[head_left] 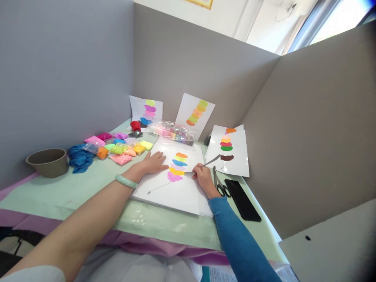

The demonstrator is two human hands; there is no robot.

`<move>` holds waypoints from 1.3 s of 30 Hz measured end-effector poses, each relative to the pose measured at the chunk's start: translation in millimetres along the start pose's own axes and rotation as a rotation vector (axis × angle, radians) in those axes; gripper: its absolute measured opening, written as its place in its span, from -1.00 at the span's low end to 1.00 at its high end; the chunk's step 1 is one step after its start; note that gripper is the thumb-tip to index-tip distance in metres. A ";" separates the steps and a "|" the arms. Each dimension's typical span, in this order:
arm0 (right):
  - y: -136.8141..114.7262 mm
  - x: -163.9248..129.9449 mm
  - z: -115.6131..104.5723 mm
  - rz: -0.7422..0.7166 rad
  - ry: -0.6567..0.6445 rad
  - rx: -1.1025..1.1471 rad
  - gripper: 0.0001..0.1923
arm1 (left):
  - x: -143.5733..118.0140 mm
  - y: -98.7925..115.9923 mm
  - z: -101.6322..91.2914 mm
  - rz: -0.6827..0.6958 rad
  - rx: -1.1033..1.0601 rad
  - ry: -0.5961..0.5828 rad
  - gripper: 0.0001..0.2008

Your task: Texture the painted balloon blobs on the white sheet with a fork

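Left hand (154, 162) laid flat, fingers spread and open, palm down on the white sheet (164, 188), holding nothing, only pressing the paper; forearm bare, with a pale green bangle (126, 181) at the wrist. Right hand (202, 176) closed around a metal fork (202, 164), in blue sleeve, tines touching the yellow patch in the stack of coloured patches (178, 166) near the middle of the sheet. Fork handle pointed up and right, partly covered by the fingers. Material of the patches hard to make out.

Just right of this hand, scissors (220, 186) and a black phone (242, 199) lay on the pale green worktop (73, 192). Further left, small bags of coloured material (120, 147), a blue cloth (79, 156) and a grey bowl (48, 161). Behind, a clear packet (173, 131), a red cup (135, 125), and more finished sheets (230, 150) leaned on the grey partition walls (190, 66). Bright window cut off at upper right.
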State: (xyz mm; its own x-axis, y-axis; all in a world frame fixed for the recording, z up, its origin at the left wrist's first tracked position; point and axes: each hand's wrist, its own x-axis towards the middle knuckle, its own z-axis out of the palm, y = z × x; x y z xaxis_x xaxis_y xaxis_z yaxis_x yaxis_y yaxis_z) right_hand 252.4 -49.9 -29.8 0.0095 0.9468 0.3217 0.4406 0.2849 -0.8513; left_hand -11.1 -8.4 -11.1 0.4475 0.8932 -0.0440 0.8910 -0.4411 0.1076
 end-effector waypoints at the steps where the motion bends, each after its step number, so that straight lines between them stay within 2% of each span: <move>1: 0.4 0.0 0.0 0.002 0.004 0.002 -0.80 | 0.4 -0.3 0.4 -0.001 0.001 0.000 -0.36; 10: -2.0 -1.1 1.0 0.035 -0.001 0.120 -0.81 | 1.9 -1.4 1.9 -0.002 -0.008 0.003 -0.37; 14: -5.0 -2.7 0.3 0.013 -0.037 0.080 -0.80 | 0.9 -0.8 1.1 0.005 -0.008 0.006 -0.37; 19: -2.8 -1.7 0.1 -0.007 -0.011 0.035 -0.80 | 0.4 -0.1 0.4 -0.003 -0.006 -0.002 -0.37; 25: 1.2 -0.3 1.0 0.018 0.039 0.126 -0.81 | 1.7 -1.4 1.6 0.000 -0.004 -0.007 -0.36; 29: 1.0 0.0 1.2 0.012 0.028 0.123 -0.80 | 3.1 -2.7 3.4 0.004 -0.009 0.001 -0.38; 35: 1.1 0.5 1.5 0.047 0.052 0.098 -0.81 | 5.7 -3.9 4.8 0.004 -0.008 0.000 -0.49; 39: -0.1 -0.3 1.2 0.040 0.038 0.092 -0.81 | 5.2 -3.1 3.8 0.003 0.000 -0.004 -0.50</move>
State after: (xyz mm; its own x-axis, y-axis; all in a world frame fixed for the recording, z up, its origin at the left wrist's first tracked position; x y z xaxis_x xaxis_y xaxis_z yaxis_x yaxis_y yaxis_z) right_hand 251.3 -50.0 -30.3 0.0604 0.9516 0.3012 0.3554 0.2615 -0.8974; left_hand -11.3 -2.7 -15.5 0.4505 0.8915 -0.0475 0.8896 -0.4439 0.1076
